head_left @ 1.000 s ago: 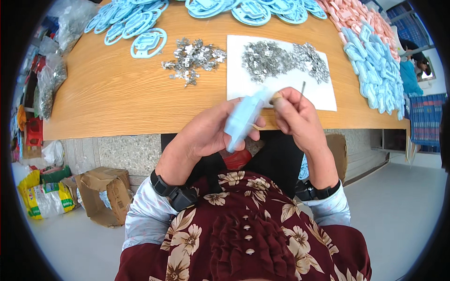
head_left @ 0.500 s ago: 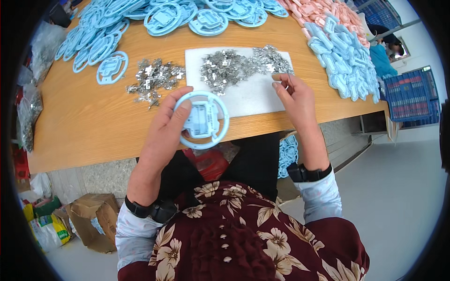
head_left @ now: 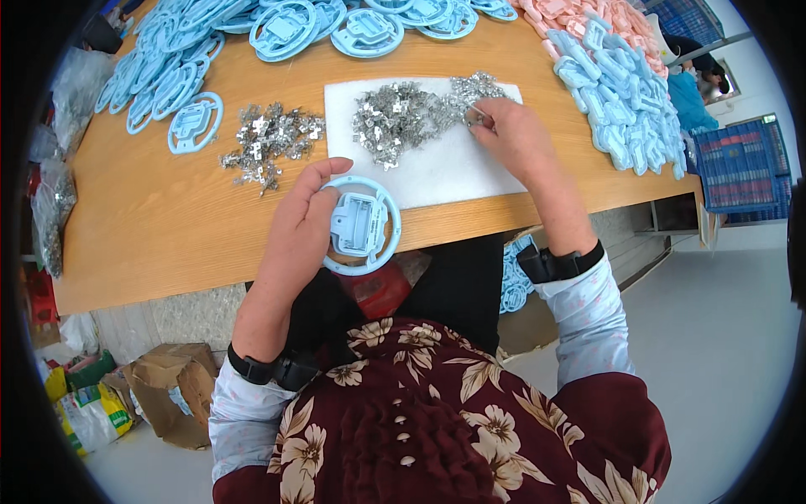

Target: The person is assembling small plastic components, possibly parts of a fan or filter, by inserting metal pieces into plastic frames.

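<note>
blue rings (head_left: 294, 25) cut off at top, right hand (head_left: 516, 134) fingertips hidden

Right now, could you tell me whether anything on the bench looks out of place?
One heap of small metal clips lies on the bare wooden table, off the white pad that holds the other heap.
</note>
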A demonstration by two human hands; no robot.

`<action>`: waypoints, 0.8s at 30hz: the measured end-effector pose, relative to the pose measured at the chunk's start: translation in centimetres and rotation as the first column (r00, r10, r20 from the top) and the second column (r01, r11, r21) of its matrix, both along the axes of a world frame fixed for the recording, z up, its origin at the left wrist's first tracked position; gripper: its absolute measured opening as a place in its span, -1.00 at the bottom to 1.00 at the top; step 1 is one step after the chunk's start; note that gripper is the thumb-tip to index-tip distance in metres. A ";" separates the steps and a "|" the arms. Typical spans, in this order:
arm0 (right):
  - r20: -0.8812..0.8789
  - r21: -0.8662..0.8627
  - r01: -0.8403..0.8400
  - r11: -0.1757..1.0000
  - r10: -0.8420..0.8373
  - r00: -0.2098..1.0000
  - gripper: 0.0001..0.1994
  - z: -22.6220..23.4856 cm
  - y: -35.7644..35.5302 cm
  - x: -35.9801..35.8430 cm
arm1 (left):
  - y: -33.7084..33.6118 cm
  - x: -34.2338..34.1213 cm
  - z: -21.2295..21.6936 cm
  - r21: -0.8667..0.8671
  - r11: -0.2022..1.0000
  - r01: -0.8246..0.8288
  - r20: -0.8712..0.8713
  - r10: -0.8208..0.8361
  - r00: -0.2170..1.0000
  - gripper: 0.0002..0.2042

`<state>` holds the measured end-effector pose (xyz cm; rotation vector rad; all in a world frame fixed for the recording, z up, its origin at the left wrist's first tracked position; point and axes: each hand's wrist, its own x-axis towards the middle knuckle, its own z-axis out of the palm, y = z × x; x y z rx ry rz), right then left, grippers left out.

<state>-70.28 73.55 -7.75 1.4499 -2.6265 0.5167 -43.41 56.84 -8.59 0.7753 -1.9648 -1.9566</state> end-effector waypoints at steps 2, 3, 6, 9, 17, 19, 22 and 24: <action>0.022 0.056 -0.032 0.998 0.031 0.999 -0.83 0.0 0.8 -1.3 | 0.1 -1.1 -0.9 -0.255 0.964 0.077 -0.075 -0.099 0.992 -0.69; 0.025 0.087 -0.036 0.996 0.034 0.999 -0.82 0.1 1.3 -1.8 | 0.2 -1.2 -0.8 -0.239 0.969 0.057 -0.046 -0.070 0.997 -0.69; 0.012 0.282 0.048 0.958 -0.053 0.999 -0.81 0.8 -1.2 -1.7 | -0.5 -0.7 -2.5 -0.308 0.951 -0.011 -0.103 -0.022 0.994 -0.69; 0.018 0.233 0.044 0.972 -0.049 0.999 -0.82 1.8 -0.9 -1.2 | 0.1 -0.9 -2.1 -0.142 0.989 -0.027 -0.083 0.015 0.996 -0.68; 0.316 -0.051 0.164 0.985 -0.140 0.938 -0.85 -0.2 3.2 -0.2 | -0.5 -1.0 -2.9 -0.264 0.964 0.016 -0.032 -0.025 0.999 -0.70; 0.404 -0.148 0.121 0.982 -0.052 0.913 -0.83 0.8 1.5 0.8 | -1.5 -0.4 -3.6 -0.306 0.951 -0.037 -0.065 0.018 0.998 -0.70; 0.610 -0.225 0.103 0.969 0.058 0.790 -0.77 2.4 1.9 4.1 | -2.2 -0.4 -2.8 -0.243 0.970 0.002 -0.039 -0.012 0.999 -0.72; 0.643 -0.131 0.087 0.988 0.018 0.765 -0.74 2.3 2.7 5.4 | -1.4 -1.2 -1.1 -0.159 0.986 0.039 0.010 -0.038 0.999 -0.73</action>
